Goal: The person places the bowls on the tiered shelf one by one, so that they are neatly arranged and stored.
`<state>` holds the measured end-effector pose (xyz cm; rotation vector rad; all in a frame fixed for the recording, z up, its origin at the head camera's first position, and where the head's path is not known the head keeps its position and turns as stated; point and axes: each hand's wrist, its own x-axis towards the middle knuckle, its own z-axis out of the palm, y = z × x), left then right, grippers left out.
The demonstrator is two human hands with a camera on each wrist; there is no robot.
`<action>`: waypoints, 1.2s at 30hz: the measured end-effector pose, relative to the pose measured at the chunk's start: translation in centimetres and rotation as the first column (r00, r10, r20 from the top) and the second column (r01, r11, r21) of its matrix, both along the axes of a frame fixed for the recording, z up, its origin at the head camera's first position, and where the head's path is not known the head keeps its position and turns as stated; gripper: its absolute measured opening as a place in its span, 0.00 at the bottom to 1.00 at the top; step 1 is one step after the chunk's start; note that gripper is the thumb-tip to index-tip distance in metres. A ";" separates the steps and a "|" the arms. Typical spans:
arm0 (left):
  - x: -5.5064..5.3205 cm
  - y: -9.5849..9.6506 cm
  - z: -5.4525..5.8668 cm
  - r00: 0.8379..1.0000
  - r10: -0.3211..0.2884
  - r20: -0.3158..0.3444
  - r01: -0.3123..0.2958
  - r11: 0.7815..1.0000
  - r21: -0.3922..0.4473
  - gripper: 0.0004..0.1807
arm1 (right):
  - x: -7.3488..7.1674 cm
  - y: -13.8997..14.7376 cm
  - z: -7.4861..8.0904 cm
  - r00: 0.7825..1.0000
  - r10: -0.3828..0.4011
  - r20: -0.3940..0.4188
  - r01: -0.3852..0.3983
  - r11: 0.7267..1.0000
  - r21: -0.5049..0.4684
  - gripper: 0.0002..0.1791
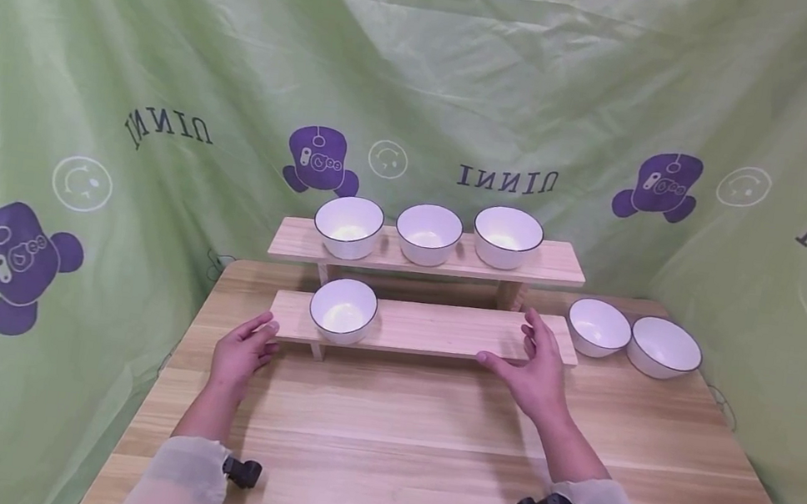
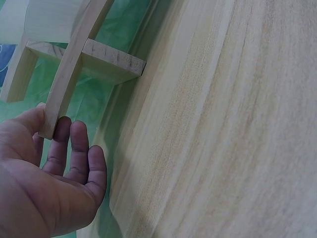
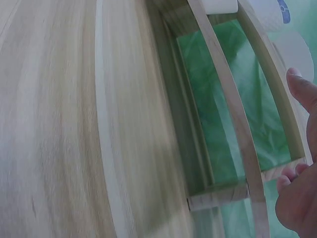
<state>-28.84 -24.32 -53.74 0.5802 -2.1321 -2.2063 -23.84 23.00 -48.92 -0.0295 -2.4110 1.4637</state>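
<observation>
A two-step wooden shelf rack stands on the table; its lower plank (image 1: 439, 330) carries one white, dark-rimmed bowl (image 1: 343, 313) towards the left. At that plank's left end is my left hand (image 1: 238, 356), pinching the board (image 2: 68, 82) between thumb and fingers, as the left wrist view shows. My right hand (image 1: 539, 380) hovers around the right part of the lower plank, thumb and fingers spread wide apart with nothing between them. Three more white bowls, left (image 1: 348, 228), middle (image 1: 428, 236) and right (image 1: 507, 239), sit in a row on the upper plank (image 1: 561, 263).
On the table right of the rack stand two white bowls, one nearer the plank (image 1: 599, 329) and one farther right (image 1: 664, 349), side by side. The wooden table (image 1: 379, 451) stretches towards me. A green printed curtain (image 1: 427, 61) surrounds the back and sides.
</observation>
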 end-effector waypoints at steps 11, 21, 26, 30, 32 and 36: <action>-0.1 -0.1 -0.1 1.000 -0.009 0.005 0.009 1.000 0.004 0.31 | 0.6 1.6 -0.3 0.999 -0.047 0.001 0.047 0.998 0.046 0.64; -0.2 -0.1 -0.3 1.000 -0.004 0.006 0.004 1.000 0.011 0.32 | 0.9 3.0 -0.5 0.997 -0.083 0.007 0.083 0.995 0.053 0.63; -0.3 -0.1 -0.4 1.000 -0.011 0.005 0.011 1.000 0.017 0.32 | 1.0 3.6 -0.6 0.996 -0.094 -0.009 0.094 0.994 0.061 0.62; -0.2 -0.1 -0.4 1.000 -0.008 0.003 0.008 1.000 0.020 0.32 | 0.9 4.0 -0.7 0.995 -0.100 -0.012 0.101 0.992 0.070 0.62; -0.2 -0.1 -0.3 1.000 -0.008 0.002 0.008 1.000 0.018 0.32 | 0.9 4.1 -0.8 0.995 -0.102 -0.008 0.103 0.992 0.072 0.62; -0.3 -0.2 -0.3 1.000 -0.011 0.004 0.011 1.000 0.012 0.33 | 0.9 4.6 -0.9 0.994 -0.109 -0.005 0.109 0.991 0.076 0.62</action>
